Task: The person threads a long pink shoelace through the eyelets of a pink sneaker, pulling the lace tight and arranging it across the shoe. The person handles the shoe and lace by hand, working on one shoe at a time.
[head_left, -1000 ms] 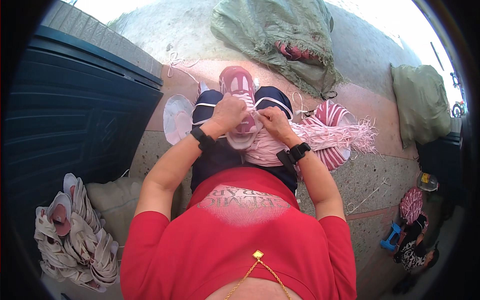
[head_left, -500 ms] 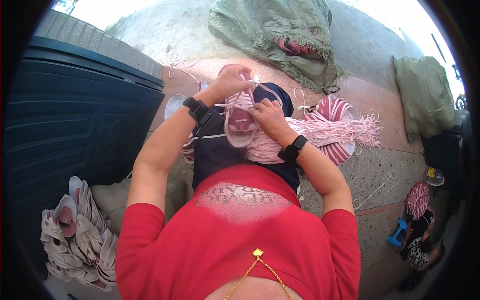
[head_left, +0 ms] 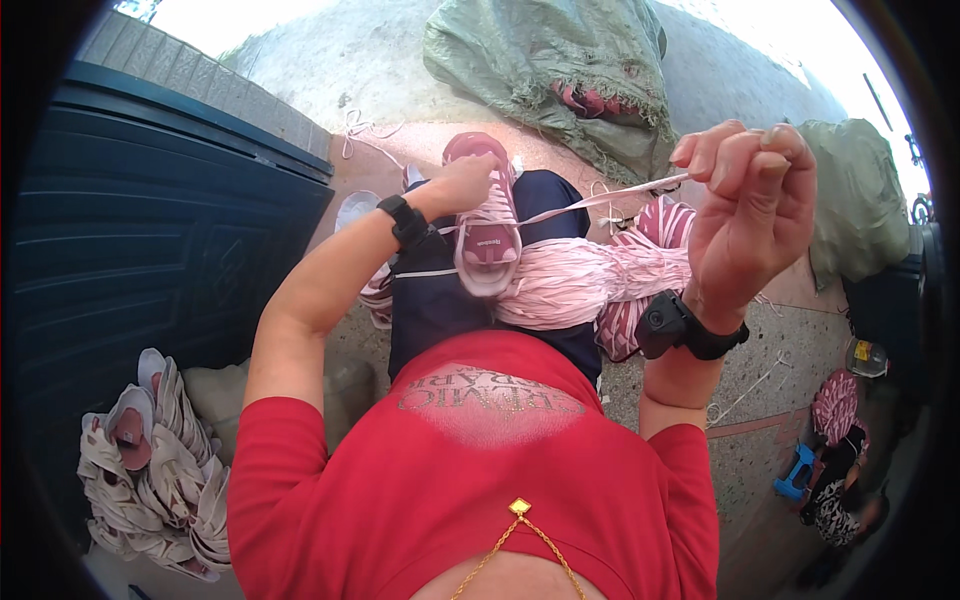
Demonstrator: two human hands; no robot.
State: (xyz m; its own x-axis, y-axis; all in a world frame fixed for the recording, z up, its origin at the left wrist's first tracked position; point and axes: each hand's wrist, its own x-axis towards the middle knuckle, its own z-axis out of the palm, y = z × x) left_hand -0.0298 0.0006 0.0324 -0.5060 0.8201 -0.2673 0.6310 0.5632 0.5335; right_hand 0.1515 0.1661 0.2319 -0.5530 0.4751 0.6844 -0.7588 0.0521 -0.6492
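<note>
A pink and white sneaker rests on my lap, on dark blue trousers. My left hand is closed at the side of its lacing; the fingertips are partly hidden. From the sneaker a pale pink shoelace runs taut up to the right. Its far part is pinched in my right hand, raised high and well away from the shoe. Across my right thigh lies a thick bundle of pale pink shoelaces, tied near its middle. The right hand covers the bundle's far end.
Striped pink shoe pieces lie right of my lap. A large green sack stands ahead, another sack at right. Stacked pale shoe uppers are at lower left, beside a dark blue metal door. Another person is at lower right.
My right hand has risen from the sneaker and swung out to the right, drawing the shoelace into a long taut line. My left hand has moved slightly down and stays at the sneaker.
</note>
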